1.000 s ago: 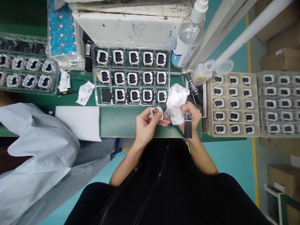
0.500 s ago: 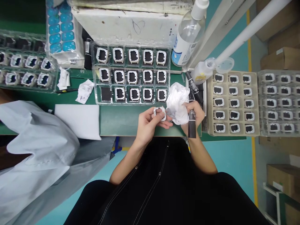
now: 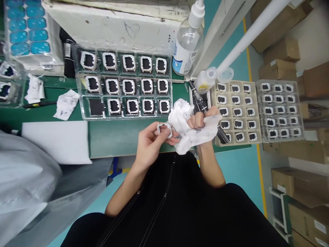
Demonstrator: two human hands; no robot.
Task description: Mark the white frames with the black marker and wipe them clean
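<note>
My left hand (image 3: 147, 144) pinches a white watch-case frame (image 3: 160, 128) with a squarish opening, the thumb across its face. Closed in a fist, my right hand (image 3: 199, 120) holds a crumpled white cloth (image 3: 180, 118). A black marker (image 3: 223, 134) sticks out below that hand, its middle hidden by the cloth. The cloth almost meets the left fingertips beside the frame. Behind the hands lies a clear plastic tray (image 3: 123, 116) of similar frames on black pads. Its front-left compartment shows only a black pad (image 3: 96, 107).
On the right stand a beige tray (image 3: 254, 140) and a clear tray (image 3: 299, 103) of frames. A pump bottle (image 3: 189, 44) and a smaller bottle (image 3: 204, 82) stand behind the cloth. White foam (image 3: 56, 142) lies left, near a co-worker's grey sleeve (image 3: 23, 178).
My view has shifted to the right. The cloth in my right hand has spread over the fist, and the marker has tilted from upright to slanting. My left hand still holds the frame.
</note>
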